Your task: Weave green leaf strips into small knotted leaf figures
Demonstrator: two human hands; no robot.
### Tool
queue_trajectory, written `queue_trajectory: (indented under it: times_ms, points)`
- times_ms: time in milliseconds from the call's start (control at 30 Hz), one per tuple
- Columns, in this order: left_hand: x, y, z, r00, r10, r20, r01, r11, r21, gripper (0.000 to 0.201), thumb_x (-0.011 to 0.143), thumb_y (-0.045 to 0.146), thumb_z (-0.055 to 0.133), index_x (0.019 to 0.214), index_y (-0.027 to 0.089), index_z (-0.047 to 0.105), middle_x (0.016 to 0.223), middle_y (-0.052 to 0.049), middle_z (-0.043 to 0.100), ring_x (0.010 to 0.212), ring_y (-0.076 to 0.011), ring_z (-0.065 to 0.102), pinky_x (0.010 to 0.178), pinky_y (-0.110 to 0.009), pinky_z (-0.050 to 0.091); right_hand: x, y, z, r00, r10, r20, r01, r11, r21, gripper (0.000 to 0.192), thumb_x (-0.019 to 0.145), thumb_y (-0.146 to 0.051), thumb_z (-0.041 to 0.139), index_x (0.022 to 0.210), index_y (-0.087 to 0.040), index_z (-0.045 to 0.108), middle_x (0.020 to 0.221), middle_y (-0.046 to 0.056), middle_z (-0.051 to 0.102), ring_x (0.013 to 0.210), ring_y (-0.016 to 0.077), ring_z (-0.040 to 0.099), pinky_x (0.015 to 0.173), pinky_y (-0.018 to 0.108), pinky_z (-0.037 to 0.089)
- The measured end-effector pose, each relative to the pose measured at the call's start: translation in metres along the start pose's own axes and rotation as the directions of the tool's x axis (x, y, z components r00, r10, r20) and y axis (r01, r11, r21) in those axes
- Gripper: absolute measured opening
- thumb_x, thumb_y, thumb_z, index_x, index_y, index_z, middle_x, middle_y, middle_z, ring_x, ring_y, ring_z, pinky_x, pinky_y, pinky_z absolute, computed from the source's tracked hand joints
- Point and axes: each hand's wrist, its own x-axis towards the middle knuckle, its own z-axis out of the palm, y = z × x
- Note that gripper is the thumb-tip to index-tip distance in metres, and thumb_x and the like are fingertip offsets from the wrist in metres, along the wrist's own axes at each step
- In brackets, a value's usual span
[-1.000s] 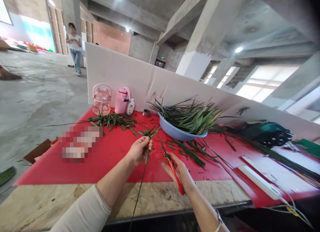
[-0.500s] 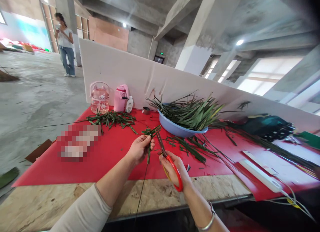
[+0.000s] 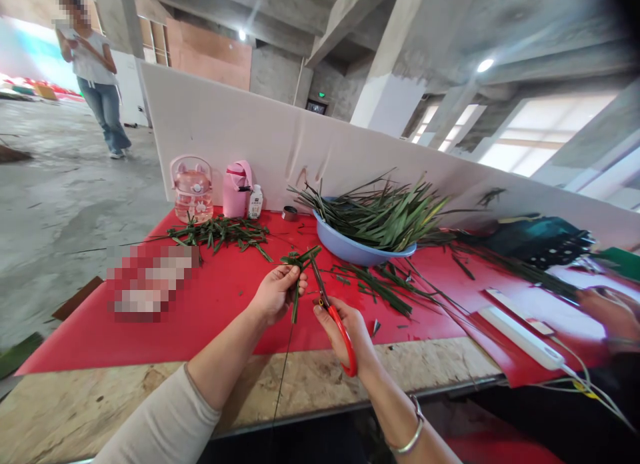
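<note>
My left hand [image 3: 280, 294] pinches a small knotted piece of green leaf strips [image 3: 299, 259] above the red table cover; a leaf end hangs below the fingers. In my right hand [image 3: 357, 331] is a pair of red-handled scissors [image 3: 347, 341], its blades pointing up and away. The blade tips reach the right-hand end of the leaf piece. Whether they cut into it I cannot tell. Loose cut leaf strips [image 3: 385, 292] lie to the right of the scissors.
A blue basin [image 3: 345, 245] heaped with long leaves stands ahead. Leaf pieces [image 3: 220, 232] lie before a pink jug [image 3: 193, 196], pink pouch [image 3: 236, 192] and white bottle [image 3: 255, 203]. At right are a power strip [image 3: 520, 337] and another person's hand [image 3: 613, 314]. A person [image 3: 95, 77] stands back left.
The scissors' handles look closer together. Another person's hand has come into view at the right. The person at the back left appears nearer. My left hand keeps its hold on the leaf piece.
</note>
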Motion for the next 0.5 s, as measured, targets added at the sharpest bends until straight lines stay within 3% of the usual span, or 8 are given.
queue_trajectory:
  times_ms: [200,333,400,500]
  points:
    - [0.000,0.001,0.002,0.999,-0.006,-0.043,0.007,1.000,0.002,0.018,0.069,0.019,0.071,0.067,0.011,0.055,0.059,-0.001,0.059,0.044,-0.0047,0.052,0.045,-0.013,0.045,0.000,0.011,-0.004,0.996,-0.019,-0.084,0.012,0.996,-0.085,0.030,0.079,-0.043,0.054,0.084,-0.015,0.063,0.071,0.004,0.063,0.064,0.0174,0.055,0.059,0.025,0.042]
    - [-0.002,0.004,0.005,0.999,-0.014,-0.049,0.011,0.998,-0.061,0.016,0.071,0.016,0.069,0.068,0.012,0.054,0.061,0.000,0.059,0.047,-0.0050,0.053,0.045,-0.013,0.046,0.021,0.039,-0.029,0.976,0.010,-0.219,-0.103,0.903,-0.418,0.047,0.074,-0.040,0.058,0.111,-0.012,0.054,0.073,0.008,0.065,0.062,0.0217,0.059,0.056,0.030,0.042]
    - [-0.004,0.003,0.006,0.999,-0.013,-0.030,0.011,0.997,-0.076,0.015,0.071,0.017,0.068,0.068,0.012,0.054,0.062,-0.001,0.059,0.048,-0.0050,0.053,0.046,-0.013,0.047,0.034,0.046,-0.042,0.984,0.030,-0.173,-0.130,0.787,-0.603,0.056,0.071,-0.033,0.061,0.120,-0.011,0.048,0.081,0.012,0.066,0.070,0.0259,0.061,0.062,0.033,0.044]
    - [-0.006,0.000,0.008,1.000,0.013,0.004,-0.013,0.998,-0.064,0.016,0.071,0.020,0.069,0.068,0.011,0.056,0.062,0.000,0.059,0.049,-0.0048,0.053,0.047,-0.013,0.047,0.049,0.035,-0.048,0.995,-0.094,-0.011,0.062,0.729,-0.682,0.032,0.073,-0.021,0.058,0.104,-0.014,0.063,0.104,0.016,0.063,0.090,0.0274,0.060,0.078,0.037,0.044]
